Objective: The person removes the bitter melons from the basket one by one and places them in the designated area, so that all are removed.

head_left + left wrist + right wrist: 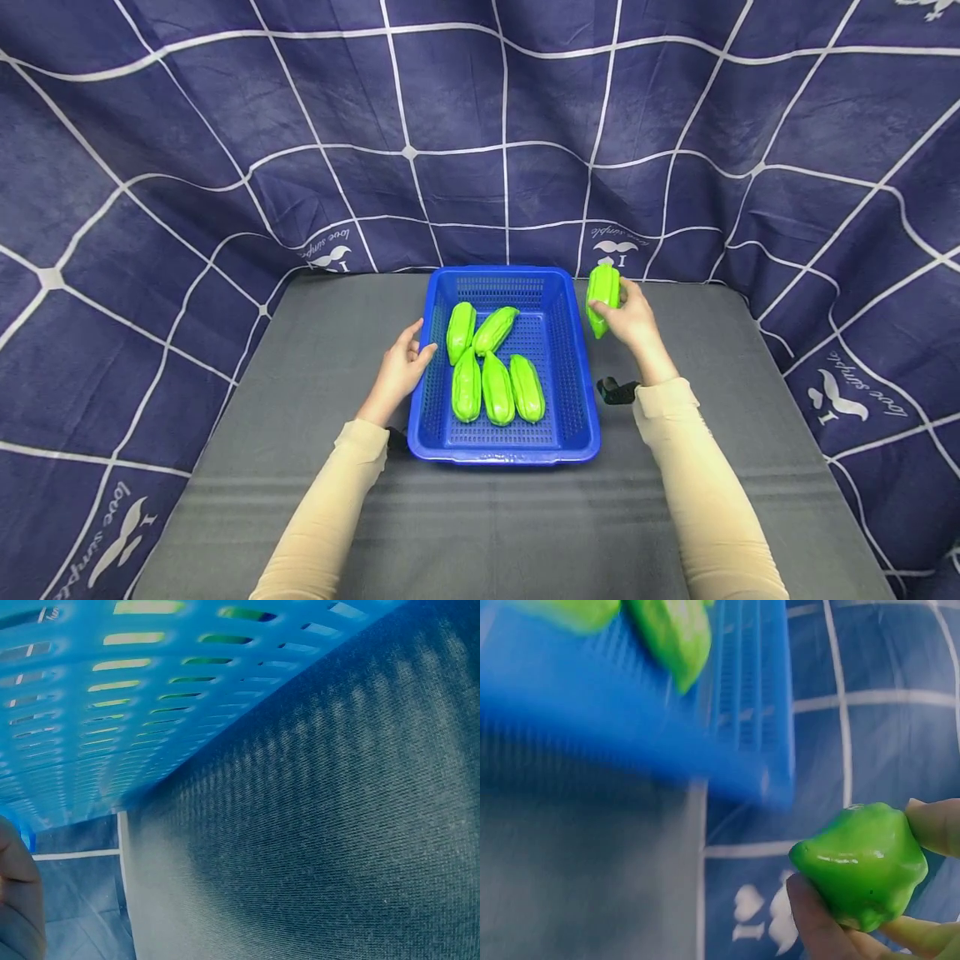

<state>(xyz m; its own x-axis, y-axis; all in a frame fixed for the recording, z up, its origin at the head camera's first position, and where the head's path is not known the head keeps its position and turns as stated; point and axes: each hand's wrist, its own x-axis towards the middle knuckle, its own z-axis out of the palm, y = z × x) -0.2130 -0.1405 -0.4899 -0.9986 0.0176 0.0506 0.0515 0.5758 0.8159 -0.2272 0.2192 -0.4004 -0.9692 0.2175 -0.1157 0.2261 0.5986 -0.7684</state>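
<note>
A blue plastic basket point(504, 457) stands on the grey table, with several bright green, ridged bitter melons point(497, 389) lying inside towards its left side. My right hand point(633, 317) holds another bitter melon point(604, 293) just outside the basket's right rim, near the back. In the right wrist view, the thumb and fingers grip this melon point(866, 866) around its sides, its end facing the camera. At the basket's left rim is my left hand point(401, 367), fingers relaxed and the thumb overlapping the rim. The left wrist view shows part of that hand point(19, 900) beside the slotted basket wall point(112, 690).
Grey cloth covers the table point(480, 533). A dark blue curtain point(465, 108) with white lines hangs behind it and along both sides. A small black device point(617, 391) shows at the right wrist, close to the basket's right rim.
</note>
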